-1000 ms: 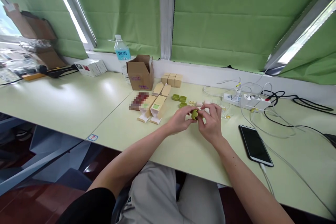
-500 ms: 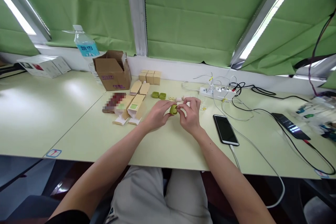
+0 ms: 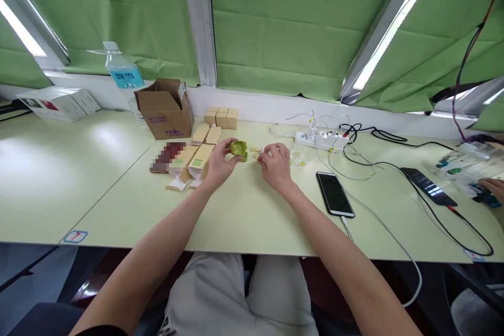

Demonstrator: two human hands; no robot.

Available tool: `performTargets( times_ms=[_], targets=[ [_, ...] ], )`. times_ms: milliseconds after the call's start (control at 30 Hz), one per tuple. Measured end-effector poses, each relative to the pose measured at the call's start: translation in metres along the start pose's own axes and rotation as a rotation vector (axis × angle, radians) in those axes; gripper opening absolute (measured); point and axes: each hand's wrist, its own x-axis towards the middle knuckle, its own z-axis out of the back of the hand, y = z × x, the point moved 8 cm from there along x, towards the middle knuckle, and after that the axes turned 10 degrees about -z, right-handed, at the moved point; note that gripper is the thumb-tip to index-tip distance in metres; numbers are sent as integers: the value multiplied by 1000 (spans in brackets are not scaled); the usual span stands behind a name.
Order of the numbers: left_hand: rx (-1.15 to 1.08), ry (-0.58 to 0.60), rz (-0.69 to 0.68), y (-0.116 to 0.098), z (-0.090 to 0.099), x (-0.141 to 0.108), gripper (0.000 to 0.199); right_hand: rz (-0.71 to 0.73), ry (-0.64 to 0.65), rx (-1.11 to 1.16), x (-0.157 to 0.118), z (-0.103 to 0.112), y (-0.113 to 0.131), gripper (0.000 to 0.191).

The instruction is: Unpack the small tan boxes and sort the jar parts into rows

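My left hand holds a small open green case between thumb and fingers, tilted above the table. Part of another green piece shows just under it. My right hand is beside several small yellowish pieces, its fingers pinched together at the table; what is between the fingertips is too small to make out. A small whitish item shows at those fingertips. Clear plastic bits lie right of my right hand.
Opened cartons and a cardboard box stand left, small closed boxes behind. A phone with a cable, a power strip and a second phone lie right. Another person's hand is at the far right.
My hands have moved apart. My left hand went left with the green case, which now shows open; my right hand let go of it and moved down to the small pieces. Another person's hand has appeared.
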Motion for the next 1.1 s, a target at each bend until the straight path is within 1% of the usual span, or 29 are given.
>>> performTargets(
  times_ms=[100, 233, 333, 467, 533, 567, 600, 667, 733, 800, 867, 967, 1033, 1100],
  targets=[
    [8, -5, 5, -1, -2, -2, 52, 24, 70, -80, 16, -19, 7, 23],
    [31, -14, 15, -2, 0, -2, 51, -39, 147, -144, 37, -40, 8, 23],
    [57, -11, 14, -1, 1, -2, 52, -47, 202, -183, 47, -51, 14, 22],
    [65, -7, 21, -1, 1, -2, 52, -41, 221, -194, 54, -58, 19, 23],
    [70, -7, 35, -1, 2, -2, 51, -45, 215, -178, 54, -55, 18, 24],
    [78, -7, 42, -1, 2, -2, 51, -49, 197, -161, 53, -50, 16, 24],
    [88, -9, 46, -1, 3, -2, 51, -54, 165, -139, 50, -43, 14, 25],
    [122, -17, 54, -2, 7, -1, 51, -61, 67, -86, 39, -20, 10, 27],
    [191, -24, 67, -3, 13, 0, 51, -45, -19, -43, 18, 5, 8, 27],
    [299, -8, 88, -3, 19, 3, 50, 37, -17, -18, -10, 20, 15, 27],
    [429, 37, 103, -4, 23, 7, 48, 91, 67, -3, -40, 23, 21, 28],
    [662, 141, 58, -8, 23, 17, 46, 109, 267, -22, -73, 9, 28, 27],
    [820, 230, 6, -11, 18, 23, 45, 105, 385, -26, -82, -1, 30, 28],
    [949, 332, -5, -10, 12, 28, 44, 92, 448, -23, -83, -7, 30, 30]
  ],
)
